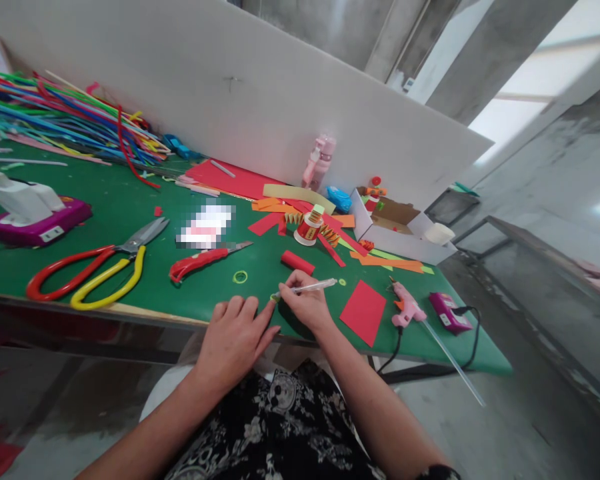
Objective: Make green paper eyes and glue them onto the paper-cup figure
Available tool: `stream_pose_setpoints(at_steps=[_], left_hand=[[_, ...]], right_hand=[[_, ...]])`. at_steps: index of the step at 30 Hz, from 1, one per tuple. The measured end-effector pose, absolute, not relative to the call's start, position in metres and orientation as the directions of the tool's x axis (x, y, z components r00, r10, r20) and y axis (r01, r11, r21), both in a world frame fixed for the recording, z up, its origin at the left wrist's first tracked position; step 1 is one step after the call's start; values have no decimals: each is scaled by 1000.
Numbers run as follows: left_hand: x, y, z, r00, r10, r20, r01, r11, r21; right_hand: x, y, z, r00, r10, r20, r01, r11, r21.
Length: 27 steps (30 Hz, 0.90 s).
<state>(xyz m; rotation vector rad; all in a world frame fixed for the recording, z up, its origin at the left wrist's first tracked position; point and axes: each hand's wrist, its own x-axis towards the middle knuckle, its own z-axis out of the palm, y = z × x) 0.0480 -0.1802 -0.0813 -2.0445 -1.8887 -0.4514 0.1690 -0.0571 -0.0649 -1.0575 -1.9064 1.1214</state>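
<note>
My right hand (pixel 305 305) is closed around a clear, slim pen (pixel 315 286), its tip pointing left. The tip meets a small green paper piece (pixel 274 298) at the table's front edge. My left hand (pixel 237 333) lies flat with its fingers stretched, the index fingertip touching that piece. What the piece looks like under the fingertip is partly hidden. A green paper ring (pixel 239 277) lies to the left, and a smaller green ring (pixel 343 282) to the right. Just beyond my right hand is a red paper roll (pixel 297 263). A red paper rectangle (pixel 363 312) lies to its right.
Large scissors (pixel 100 267) and a red utility knife (pixel 205 260) lie left. Behind stands a paper figure (pixel 310 227) among paper strips. A pink glue gun (pixel 407 303), its cord and a purple power block (pixel 450 312) are right. A white box (pixel 405 239) stands at the back.
</note>
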Motion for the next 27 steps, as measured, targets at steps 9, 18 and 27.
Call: stream_pose_setpoints(at_steps=[9, 18, 27], left_hand=[[47, -181, -80, 101, 877, 470, 995, -92, -42], [46, -187, -79, 113, 865, 488, 993, -109, -37], [47, -185, -80, 100, 872, 479, 995, -94, -35]], right_hand=[[170, -54, -66, -408, 905, 123, 285, 254, -924], [171, -53, -68, -418, 898, 136, 292, 275, -916], [171, -56, -67, -476, 871, 124, 307, 297, -904]])
